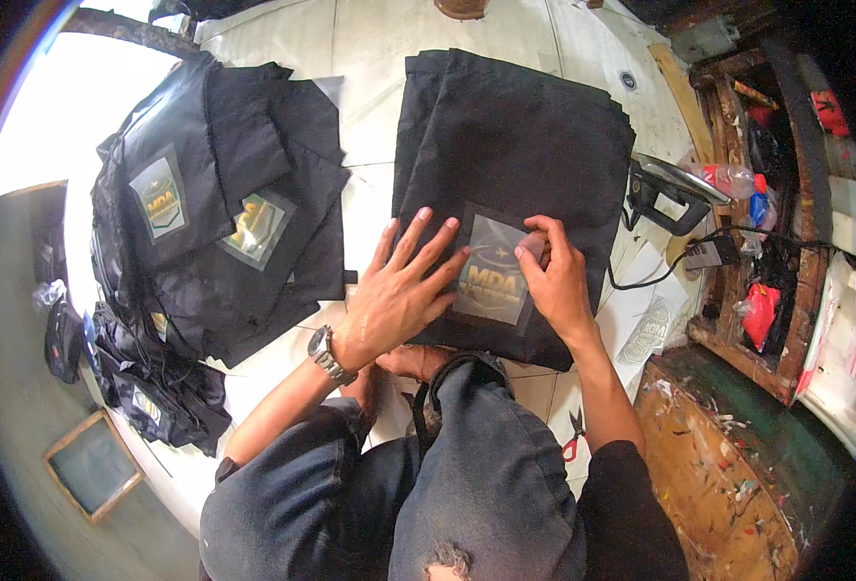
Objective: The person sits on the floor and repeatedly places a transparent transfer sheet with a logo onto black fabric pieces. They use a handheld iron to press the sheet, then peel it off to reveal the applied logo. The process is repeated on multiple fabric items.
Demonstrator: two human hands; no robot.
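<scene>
A stack of folded black cloth pieces (515,126) lies on the floor in front of me. On the top piece, near its close edge, is a clear transfer film (494,302) over a gold and white printed emblem. My left hand (399,295) rests flat with fingers spread on the cloth, fingertips at the film's left edge. A metal watch (327,354) is on that wrist. With thumb and bent forefinger, my right hand (558,281) pinches the film's upper right corner. Whether the corner is lifted, I cannot tell.
Left of the stack lies a heap of black cloth pieces (244,136) bearing similar emblems under film. A clothes iron (668,198) with a black cord stands at right, near a plastic bottle (730,180), printed sheets (648,334) and a wooden shelf (782,145). Red-handled scissors (571,449) lie near my right forearm.
</scene>
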